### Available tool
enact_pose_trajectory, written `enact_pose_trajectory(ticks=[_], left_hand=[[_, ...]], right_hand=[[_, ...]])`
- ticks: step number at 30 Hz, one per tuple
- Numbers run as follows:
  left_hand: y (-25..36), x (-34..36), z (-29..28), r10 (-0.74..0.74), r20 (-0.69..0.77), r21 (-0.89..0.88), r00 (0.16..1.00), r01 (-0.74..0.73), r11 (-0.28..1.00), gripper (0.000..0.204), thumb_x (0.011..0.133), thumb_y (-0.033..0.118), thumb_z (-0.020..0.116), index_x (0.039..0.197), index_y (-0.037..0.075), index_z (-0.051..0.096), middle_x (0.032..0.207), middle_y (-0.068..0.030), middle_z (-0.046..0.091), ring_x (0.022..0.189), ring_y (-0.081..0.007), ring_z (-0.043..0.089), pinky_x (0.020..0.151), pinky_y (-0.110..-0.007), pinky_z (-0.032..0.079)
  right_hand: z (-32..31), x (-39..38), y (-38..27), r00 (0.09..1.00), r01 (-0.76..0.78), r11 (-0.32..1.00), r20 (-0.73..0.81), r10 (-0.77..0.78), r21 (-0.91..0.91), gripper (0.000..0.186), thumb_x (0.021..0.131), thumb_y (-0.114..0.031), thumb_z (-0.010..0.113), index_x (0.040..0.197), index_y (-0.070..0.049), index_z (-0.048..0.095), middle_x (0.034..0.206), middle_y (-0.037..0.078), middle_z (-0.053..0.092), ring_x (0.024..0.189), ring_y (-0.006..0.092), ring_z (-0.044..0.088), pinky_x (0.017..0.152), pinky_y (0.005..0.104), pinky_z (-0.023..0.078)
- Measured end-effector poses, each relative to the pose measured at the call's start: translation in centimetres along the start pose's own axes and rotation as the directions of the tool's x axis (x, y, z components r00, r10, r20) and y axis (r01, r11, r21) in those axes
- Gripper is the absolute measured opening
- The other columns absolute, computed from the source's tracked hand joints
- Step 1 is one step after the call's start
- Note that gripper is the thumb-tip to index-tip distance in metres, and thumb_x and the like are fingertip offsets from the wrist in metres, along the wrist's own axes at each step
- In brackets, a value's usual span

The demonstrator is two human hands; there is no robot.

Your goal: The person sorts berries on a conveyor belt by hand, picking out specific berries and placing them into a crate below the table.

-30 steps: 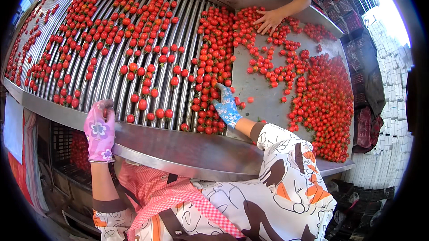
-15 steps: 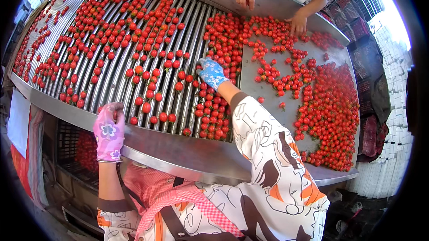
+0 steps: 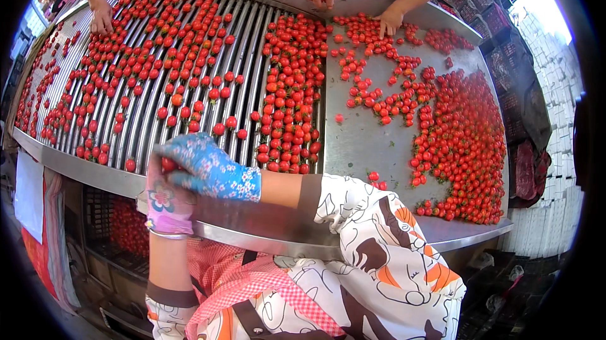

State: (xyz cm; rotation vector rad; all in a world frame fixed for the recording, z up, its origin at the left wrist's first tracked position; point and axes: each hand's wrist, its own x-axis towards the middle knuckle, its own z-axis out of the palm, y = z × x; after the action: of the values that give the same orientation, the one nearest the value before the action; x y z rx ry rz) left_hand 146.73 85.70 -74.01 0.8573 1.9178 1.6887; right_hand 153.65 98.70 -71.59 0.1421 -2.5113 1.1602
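Observation:
Both my hands meet at the near edge of the roller conveyor [image 3: 218, 100]. My right hand [image 3: 211, 166], in a blue flowered glove, reaches across with bent fingers closed around a small red tomato [image 3: 168, 164]. Against its fingertips stands my left hand [image 3: 169, 204], in a pink flowered glove. Its fingers are blurred and partly covered by the blue glove, so their grip is unclear. Many red tomatoes, some with green stems, lie on the metal rollers. A dense band of tomatoes [image 3: 287, 100] fills the rollers' right end.
Right of the rollers, a steel tray [image 3: 360, 144] holds a large tomato pile [image 3: 457, 144]. Across from me, one person's hands [image 3: 390, 21] work over the tray; another person's hand [image 3: 101, 18] touches tomatoes at the far left. A dark crate [image 3: 126, 229] with tomatoes sits below the conveyor.
My right hand has moved left and nearer from the tomato band to meet my left hand. At the far left, a person's hand has come down onto the tomatoes.

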Motion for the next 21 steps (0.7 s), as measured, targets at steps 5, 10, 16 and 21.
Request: enact_pose_trajectory(ticks=[5,10,16,21], left_hand=[[-1.1,0.7,0.3,-0.475,0.287,-0.956,0.832,0.282,-0.083,0.037,0.089,0.021,0.061,0.120,0.003,0.051,0.115,-0.0170,0.058,0.096,-0.0236,0.062,0.071,-0.028,0.056],[-1.6,1.1,-3.3,-0.310,0.286,-0.958,0.907,0.281,-0.063,0.035,0.092,0.032,0.057,0.114,0.004,0.058,0.121,-0.0169,0.055,0.094,-0.0225,0.062,0.064,-0.027,0.056],[-3.2,1.4,-4.8,-0.169,0.266,-0.962,0.949,0.248,-0.116,0.037,0.094,0.035,0.055,0.115,0.005,0.058,0.127,-0.0158,0.053,0.098,-0.0210,0.060,0.066,-0.027,0.056],[-3.3,1.8,-3.5,-0.131,0.283,-0.957,0.950,0.271,-0.105,0.037,0.094,0.034,0.055,0.116,0.004,0.056,0.126,-0.0168,0.053,0.097,-0.0229,0.060,0.067,-0.029,0.056]], right_hand=[[-1.2,-3.3,6.6,0.978,0.058,0.994,-0.197,-0.075,-0.087,0.056,0.083,-0.022,0.064,0.133,-0.005,0.046,0.136,0.025,0.044,0.126,0.0412,0.043,0.105,0.0448,0.036],[-6.8,-12.1,15.2,0.856,-0.499,0.590,-0.256,0.449,-0.635,0.072,0.085,-0.039,0.060,0.140,-0.001,0.034,0.144,0.028,0.031,0.134,0.0421,0.029,0.112,0.0482,0.023],[-9.7,-19.4,17.3,0.771,-0.564,0.343,-0.330,0.544,-0.751,0.054,0.089,-0.038,0.054,0.131,-0.004,0.049,0.134,0.020,0.049,0.129,0.0335,0.042,0.110,0.0454,0.027],[-13.2,-15.8,19.8,0.854,-0.509,0.622,-0.436,0.283,-0.594,0.024,0.086,-0.022,0.055,0.102,-0.006,0.065,0.104,0.016,0.062,0.100,0.0320,0.059,0.087,0.0425,0.047]])
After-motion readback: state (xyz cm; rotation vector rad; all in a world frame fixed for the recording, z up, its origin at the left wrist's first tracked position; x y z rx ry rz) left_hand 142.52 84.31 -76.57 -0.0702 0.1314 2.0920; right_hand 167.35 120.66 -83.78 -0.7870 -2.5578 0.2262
